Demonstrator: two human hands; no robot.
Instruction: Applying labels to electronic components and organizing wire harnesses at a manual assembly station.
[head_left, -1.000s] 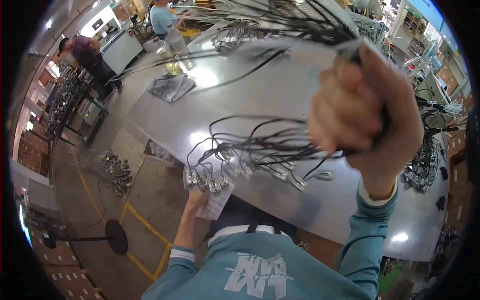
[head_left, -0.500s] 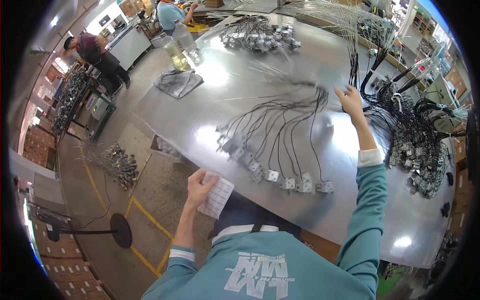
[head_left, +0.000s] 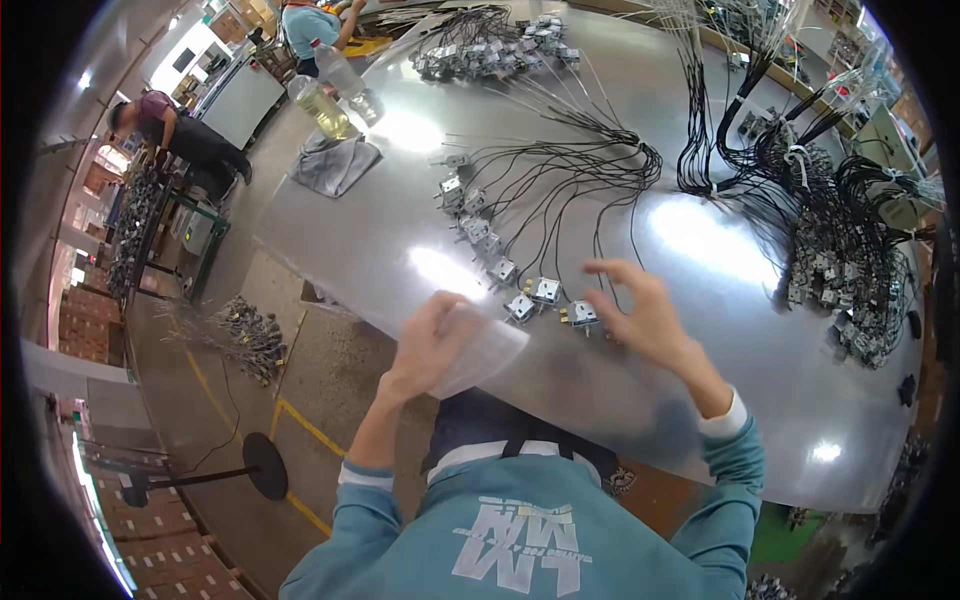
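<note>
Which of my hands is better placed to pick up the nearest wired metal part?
Probably your right hand: it looks empty and open beside that metal part; your left hand holds a sheet.

A: Furniture?
B: Metal-topped worktable point(head_left: 350, 262), broad, with white glare patches point(head_left: 705, 238). White counter point(head_left: 243, 100) far upper left.
A: Floor?
B: Grey concrete floor point(head_left: 345, 362), yellow marking lines point(head_left: 312, 428), round black stand base point(head_left: 264, 466) beside them. Green patch point(head_left: 783, 540) lower right.
A: Edges?
B: Stacked cardboard boxes point(head_left: 165, 553), lower left.
</note>
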